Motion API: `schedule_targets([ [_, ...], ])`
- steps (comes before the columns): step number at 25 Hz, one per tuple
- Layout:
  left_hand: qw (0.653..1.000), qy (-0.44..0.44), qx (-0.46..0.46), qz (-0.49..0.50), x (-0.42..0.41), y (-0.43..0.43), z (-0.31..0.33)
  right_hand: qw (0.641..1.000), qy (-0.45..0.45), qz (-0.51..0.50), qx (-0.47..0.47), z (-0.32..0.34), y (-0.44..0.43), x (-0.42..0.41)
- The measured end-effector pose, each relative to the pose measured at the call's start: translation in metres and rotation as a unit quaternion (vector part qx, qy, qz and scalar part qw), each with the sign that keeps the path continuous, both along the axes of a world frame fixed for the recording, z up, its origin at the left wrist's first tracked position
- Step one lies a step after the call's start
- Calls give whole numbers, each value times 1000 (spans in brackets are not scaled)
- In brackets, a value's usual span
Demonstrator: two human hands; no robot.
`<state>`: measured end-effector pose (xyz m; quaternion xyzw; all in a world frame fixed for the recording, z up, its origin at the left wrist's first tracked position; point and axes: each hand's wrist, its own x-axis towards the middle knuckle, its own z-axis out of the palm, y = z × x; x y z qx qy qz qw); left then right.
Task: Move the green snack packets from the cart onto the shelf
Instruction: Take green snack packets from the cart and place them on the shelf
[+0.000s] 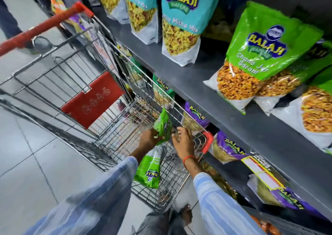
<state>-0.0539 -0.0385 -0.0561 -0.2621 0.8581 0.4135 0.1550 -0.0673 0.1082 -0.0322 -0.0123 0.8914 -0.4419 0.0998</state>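
While I lean over the wire-mesh steel shopping cart with red trim [125, 137], the pale grey tiled floor [27, 153] spreads to my left and the dark grey metal shelf [206, 89] runs along my right. On that shelf stand teal snack pouches printed with a yellow mix [179, 19] and, nearer me, a row of bright green snack packets with an orange mix shown at the bottom [260, 55], leaning against each other. Below them, on the lower tier, lie purple-labelled snack bags [230, 148].

My left hand [150, 138] is clamped on a crumpled green snack packet [162, 125], holding it up inside the basket. A second green snack packet [149, 170] lies beneath my left wrist on the cart's mesh, its label upside down to me. My right hand [183, 141] hovers just beside the held packet with fingers spread apart, gripping nothing — an orange thread circles that wrist.

My striped pale-blue sleeves [221, 206] are blurred. The red cart handle [41, 29] is smeared too, and the red child-seat flap [91, 100] bears marks I cannot read. More packets show behind the cart's far wall — hard to make out.
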Motion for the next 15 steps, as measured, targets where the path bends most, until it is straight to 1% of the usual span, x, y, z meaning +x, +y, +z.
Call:
schedule_targets([
  [2,999,26,21,27,1,5,2,999,-43,13,18,-12,-2,1],
  [4,999,48,17,15,0,0,8,998,-63,23,7,-19,0,5],
  [5,997,58,42,11,0,-5,14,998,-65,23,0,-21,3,6],
  [7,986,77,149,22,5,-18,35,997,-79,24,-9,-19,11,4],
  [9,971,88,223,16,10,-30,67,995,-94,29,-14,-9,23,-2],
  [11,961,104,255,-5,10,-42,102,993,-106,49,-11,4,34,-7],
  [13,952,120,279,-43,6,-45,144,992,-100,57,-47,27,45,-10],
  [15,941,123,306,-77,0,-38,180,991,-69,69,-92,57,57,-12],
])
